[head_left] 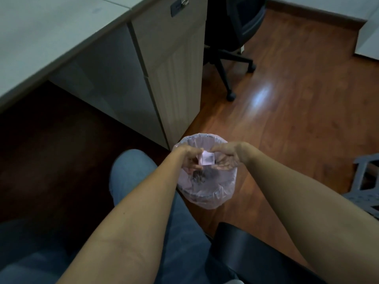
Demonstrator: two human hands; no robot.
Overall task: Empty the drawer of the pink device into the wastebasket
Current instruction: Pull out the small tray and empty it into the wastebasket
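drawer (pixel 207 158) pale pink | wastebasket (pixel 207 198) liner translucent pink | floor (pixel 297 124) reddish-brown wood | trousers (pixel 131 173) blue

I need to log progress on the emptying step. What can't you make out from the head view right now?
- Pink device: small and blurred; the left hand covers its left side, so the body and the drawer cannot be told apart.
- Whether the drawer is empty: too small to see.
- Wastebasket contents: dark, blurred, partly behind both hands.
- Right hand: contact with the device unclear.
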